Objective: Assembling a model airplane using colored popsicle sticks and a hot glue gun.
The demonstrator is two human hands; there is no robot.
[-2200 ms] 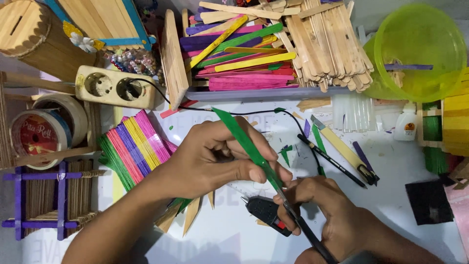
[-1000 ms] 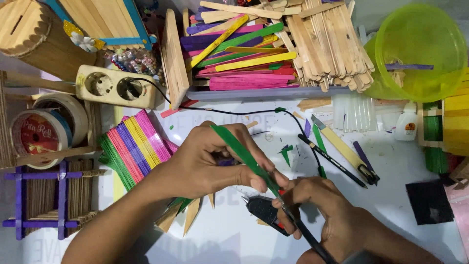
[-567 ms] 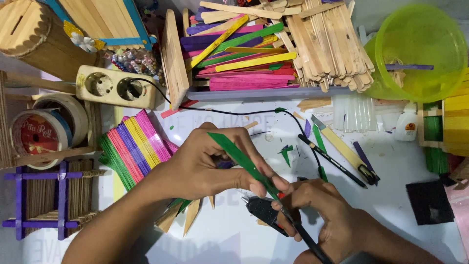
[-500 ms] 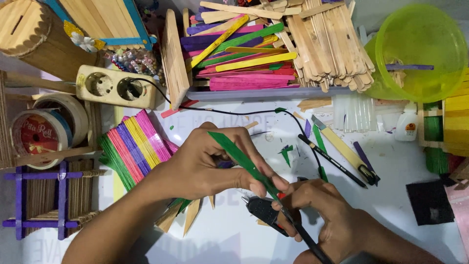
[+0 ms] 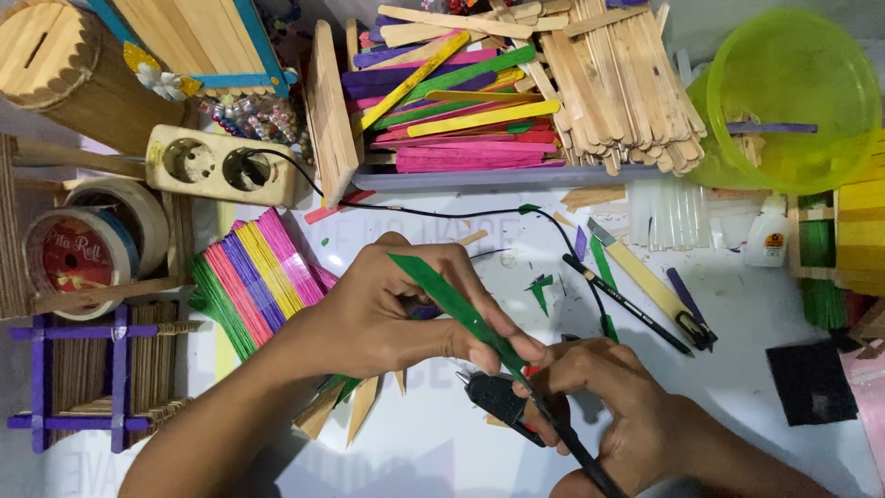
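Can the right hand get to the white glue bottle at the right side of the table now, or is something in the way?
Probably not at once. The right hand holds a glue gun against the green stick. The path to the glue bottle looks open, with only flat sticks and a pencil lying between.

A white table (image 5: 442, 452) carries everything. Along its far edge stand a grey tray (image 5: 479, 177) of sticks, a yellow-green bowl (image 5: 793, 97) and a power strip (image 5: 221, 166). Near the left edge lie tape rolls (image 5: 78, 249), a purple frame (image 5: 78, 373) and a striped mat (image 5: 249, 277). Toward the right edge lie a pencil (image 5: 627, 304), a knife (image 5: 645, 281), clear rods (image 5: 668, 214), a bottle (image 5: 767, 238) and a black square (image 5: 811, 380).
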